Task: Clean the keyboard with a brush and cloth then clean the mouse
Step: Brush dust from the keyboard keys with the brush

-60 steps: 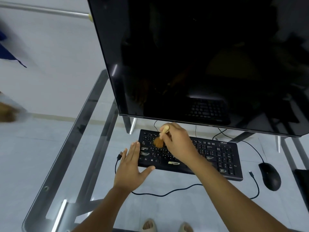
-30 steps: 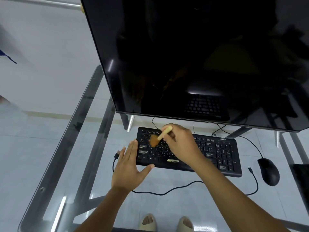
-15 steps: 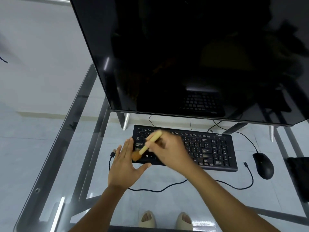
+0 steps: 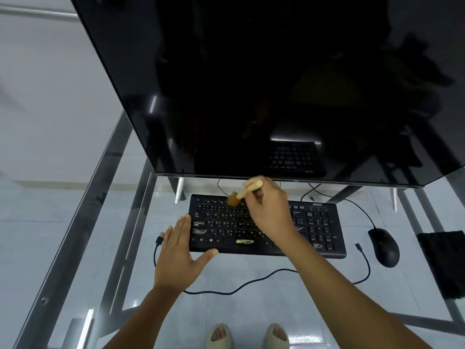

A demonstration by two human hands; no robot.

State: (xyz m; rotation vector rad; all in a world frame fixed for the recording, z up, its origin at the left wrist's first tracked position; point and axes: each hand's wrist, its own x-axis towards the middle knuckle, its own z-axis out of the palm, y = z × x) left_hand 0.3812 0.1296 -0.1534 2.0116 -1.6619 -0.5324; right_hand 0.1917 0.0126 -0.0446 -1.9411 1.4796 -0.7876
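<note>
A black keyboard (image 4: 314, 224) lies on the glass table under the monitor. My right hand (image 4: 270, 210) grips a small brush (image 4: 242, 195) by its pale wooden handle; the brown bristles touch the top key rows, left of centre. My left hand (image 4: 180, 250) lies flat and open against the keyboard's left end, thumb along its front edge. A black mouse (image 4: 383, 246) sits to the right of the keyboard. A dark cloth (image 4: 444, 263) lies at the right edge of the table.
A large black monitor (image 4: 251, 84) hangs over the back of the glass table (image 4: 75, 235). A loose black cable (image 4: 239, 288) curls in front of the keyboard, with plugs at both ends. My sandalled feet show through the glass below.
The brush has swept from the keyboard's lower left corner up to the top rows. My left hand has stayed flat at the keyboard's left end.
</note>
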